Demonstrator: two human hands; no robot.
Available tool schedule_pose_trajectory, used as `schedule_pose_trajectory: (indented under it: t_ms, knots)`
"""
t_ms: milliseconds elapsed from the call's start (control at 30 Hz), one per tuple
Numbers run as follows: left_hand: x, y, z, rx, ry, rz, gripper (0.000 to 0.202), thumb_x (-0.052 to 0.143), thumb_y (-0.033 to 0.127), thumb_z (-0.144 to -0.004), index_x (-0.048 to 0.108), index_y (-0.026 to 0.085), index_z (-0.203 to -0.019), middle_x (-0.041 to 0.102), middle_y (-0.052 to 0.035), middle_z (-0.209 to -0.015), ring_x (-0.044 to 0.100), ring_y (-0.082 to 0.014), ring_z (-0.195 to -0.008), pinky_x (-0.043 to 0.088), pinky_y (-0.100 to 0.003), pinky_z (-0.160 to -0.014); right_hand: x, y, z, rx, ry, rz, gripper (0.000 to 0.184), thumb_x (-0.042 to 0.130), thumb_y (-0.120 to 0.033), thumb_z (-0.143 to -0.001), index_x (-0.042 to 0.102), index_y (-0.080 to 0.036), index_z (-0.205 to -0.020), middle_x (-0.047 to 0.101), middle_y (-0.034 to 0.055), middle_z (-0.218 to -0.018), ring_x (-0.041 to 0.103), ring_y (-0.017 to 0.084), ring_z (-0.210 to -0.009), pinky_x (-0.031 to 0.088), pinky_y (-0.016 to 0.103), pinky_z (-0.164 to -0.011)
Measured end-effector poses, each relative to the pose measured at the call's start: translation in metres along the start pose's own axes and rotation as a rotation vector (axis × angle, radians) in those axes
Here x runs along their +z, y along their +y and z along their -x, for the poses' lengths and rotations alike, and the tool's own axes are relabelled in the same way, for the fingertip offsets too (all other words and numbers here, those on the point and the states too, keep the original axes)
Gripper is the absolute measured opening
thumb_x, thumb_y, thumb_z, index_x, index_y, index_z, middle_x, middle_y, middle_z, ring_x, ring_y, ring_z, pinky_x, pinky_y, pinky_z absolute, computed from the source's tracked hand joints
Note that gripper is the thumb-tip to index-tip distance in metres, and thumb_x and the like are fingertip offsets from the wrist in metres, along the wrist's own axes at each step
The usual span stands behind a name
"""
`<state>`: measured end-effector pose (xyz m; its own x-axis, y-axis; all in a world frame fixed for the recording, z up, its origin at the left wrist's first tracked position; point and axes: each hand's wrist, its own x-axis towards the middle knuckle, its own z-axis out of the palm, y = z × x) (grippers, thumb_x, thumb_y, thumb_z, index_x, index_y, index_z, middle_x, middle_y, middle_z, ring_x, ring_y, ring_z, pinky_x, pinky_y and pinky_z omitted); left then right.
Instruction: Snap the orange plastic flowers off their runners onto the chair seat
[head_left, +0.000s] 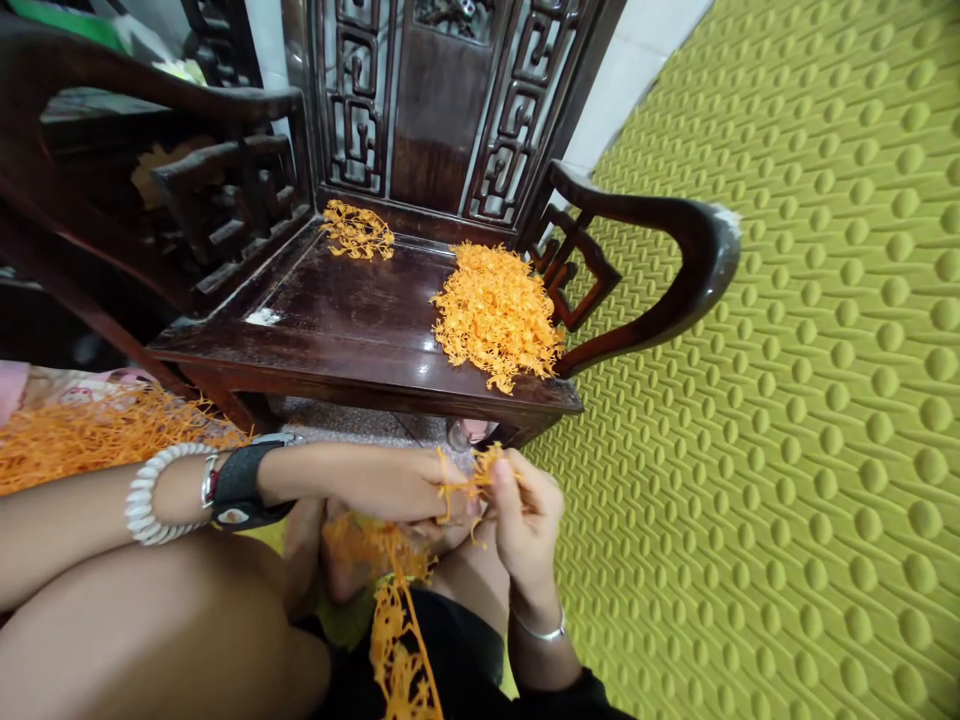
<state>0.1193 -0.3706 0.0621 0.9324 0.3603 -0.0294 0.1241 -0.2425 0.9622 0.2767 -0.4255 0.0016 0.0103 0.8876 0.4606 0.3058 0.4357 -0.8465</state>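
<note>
A bare thigh (142, 625) fills the lower left corner, nearest the camera, and black shorts (457, 640) lie beyond it. Above the lap, the left hand (375, 485) reaches across from the left, with a white coiled bracelet (161, 490) and a black wrist strap (240, 485) on that forearm. The right hand (529, 525) rises from below, a thin silver bangle (538, 630) at its wrist. Both hands are closed in a tight pinch, fingertips nearly meeting on a small tuft of orange strands (469, 480); the left fingers are partly hidden, so their exact grip cannot be told. Working this close to the fingertips gives fine control over the tuft, while the longer tangled length (397, 650) hangs freely down over the lap, clear of the fingers.

More of the same material lies around the person: a large heap (496, 315) and a smaller one (357, 230) sit on the seat of a dark carved wooden armchair (337, 310), and a loose spread (90, 445) lies at the left, over a pink patterned cloth (67, 385). A green dimpled mat (787, 450) stretches along the right side.
</note>
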Motion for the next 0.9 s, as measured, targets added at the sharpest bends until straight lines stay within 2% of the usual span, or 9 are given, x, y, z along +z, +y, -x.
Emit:
schedule_pose_trajectory:
  t_ms: [133,233,267,333,433,533,600,767,900]
  knots:
    - [-0.002,0.005,0.006,0.039,-0.099,-0.012,0.027,0.037,0.031,-0.096,0.048,0.017,-0.076,0.044,0.0034,-0.063,0.039,-0.0081,-0.055,0.035,-0.018,-0.054,-0.018,-0.008,-0.008,0.112,0.338,-0.446,0.037,0.052,-0.032,-0.089,0.038,-0.021,-0.057,0.025,-0.007,-0.047,0.021,0.007,-0.039,0.019,0.023,-0.037]
    - [-0.002,0.006,0.015,0.039,-0.292,-0.039,0.031,0.041,0.036,-0.095,0.044,0.018,-0.071,0.043,0.0036,-0.059,0.04,-0.0089,-0.055,0.034,-0.02,-0.055,-0.056,-0.012,-0.031,0.004,0.499,-0.597,0.033,0.056,-0.032,-0.083,0.038,-0.022,-0.058,0.019,-0.0095,-0.046,0.009,0.006,-0.037,0.011,0.021,-0.033]
    - [-0.002,0.005,0.018,0.012,-0.286,-0.037,0.033,0.042,0.038,-0.095,0.042,0.018,-0.069,0.042,0.0035,-0.058,0.04,-0.009,-0.055,0.034,-0.021,-0.055,-0.066,-0.012,-0.039,-0.056,0.56,-0.62,0.034,0.057,-0.034,-0.081,0.036,-0.021,-0.058,0.019,-0.0096,-0.046,0.007,0.006,-0.037,0.009,0.02,-0.033]
    - [-0.002,0.002,0.021,-0.053,-0.118,0.005,0.037,0.039,0.042,-0.096,0.041,0.017,-0.068,0.041,0.0038,-0.058,0.038,-0.0086,-0.054,0.033,-0.021,-0.054,-0.073,-0.011,-0.053,-0.086,0.623,-0.647,0.032,0.059,-0.039,-0.078,0.04,-0.021,-0.059,0.026,-0.0091,-0.046,0.013,0.006,-0.037,0.013,0.019,-0.033]
    - [-0.002,-0.004,0.019,-0.123,0.187,0.129,0.032,0.039,0.045,-0.095,0.046,0.018,-0.08,0.044,0.0048,-0.063,0.036,-0.0077,-0.054,0.031,-0.02,-0.052,-0.046,-0.008,-0.059,0.052,0.414,-0.542,0.03,0.06,-0.04,-0.08,0.046,-0.019,-0.063,0.037,-0.0066,-0.052,0.027,0.006,-0.042,0.024,0.02,-0.039]
    - [-0.001,-0.009,0.012,-0.091,0.355,0.116,0.028,0.047,0.045,-0.092,0.051,0.019,-0.099,0.054,0.0019,-0.079,0.047,-0.01,-0.069,0.037,-0.021,-0.062,-0.005,-0.008,-0.052,0.082,0.116,-0.343,0.037,0.054,-0.04,-0.088,0.044,-0.018,-0.061,0.038,-0.0049,-0.056,0.031,0.006,-0.049,0.028,0.02,-0.046]
    - [0.0,-0.011,0.008,-0.06,0.412,0.054,0.027,0.05,0.044,-0.09,0.054,0.018,-0.097,0.057,0.0005,-0.083,0.05,-0.0113,-0.073,0.039,-0.022,-0.065,0.01,-0.007,-0.045,0.064,0.032,-0.262,0.037,0.05,-0.039,-0.091,0.044,-0.017,-0.062,0.037,-0.0048,-0.058,0.031,0.006,-0.051,0.028,0.021,-0.047]
    - [0.003,-0.01,-0.001,-0.054,0.301,0.167,0.035,0.039,0.044,-0.095,0.048,0.017,-0.075,0.045,0.0054,-0.054,0.034,-0.0068,-0.044,0.026,-0.02,-0.043,0.016,0.005,-0.033,0.076,0.193,-0.262,0.04,0.052,-0.04,-0.091,0.038,-0.017,-0.061,0.033,-0.0051,-0.058,0.028,0.007,-0.052,0.026,0.021,-0.048]
    - [0.006,0.0,-0.005,0.055,0.186,0.441,0.044,0.033,0.043,-0.095,0.03,0.019,-0.059,0.031,0.0065,-0.047,0.023,-0.0055,-0.039,0.019,-0.022,-0.04,0.005,-0.002,-0.034,0.106,0.317,-0.515,0.04,0.053,-0.04,-0.09,0.038,-0.018,-0.06,0.028,-0.006,-0.055,0.023,0.007,-0.047,0.025,0.02,-0.044]
